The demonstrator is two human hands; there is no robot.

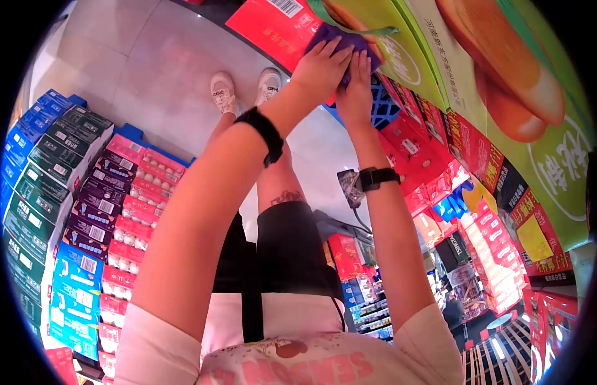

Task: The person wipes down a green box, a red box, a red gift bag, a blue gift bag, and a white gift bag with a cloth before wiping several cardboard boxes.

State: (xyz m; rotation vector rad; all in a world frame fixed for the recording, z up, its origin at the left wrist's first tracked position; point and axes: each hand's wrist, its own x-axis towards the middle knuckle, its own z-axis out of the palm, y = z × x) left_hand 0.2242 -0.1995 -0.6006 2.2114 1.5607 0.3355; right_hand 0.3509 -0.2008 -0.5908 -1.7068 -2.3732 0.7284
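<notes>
My left hand (321, 69) lies over a bunched purple cloth (335, 38), its fingers bent onto it. Right beside it, my right hand (356, 90) presses on the same cloth with its fingers close together. The cloth rests against a red box (273, 32) with a barcode and a large green box (407, 61) printed with food pictures. A green strap (359, 29) runs just past the cloth. The undersides of both hands and part of the cloth are hidden.
A blue plastic crate (380, 106) sits beneath the boxes near my right hand. To the left stand stacks of dark green cartons (38, 192), purple cartons (96, 205) and red-labelled egg packs (135, 234). My feet are on the pale tiled floor (164, 70).
</notes>
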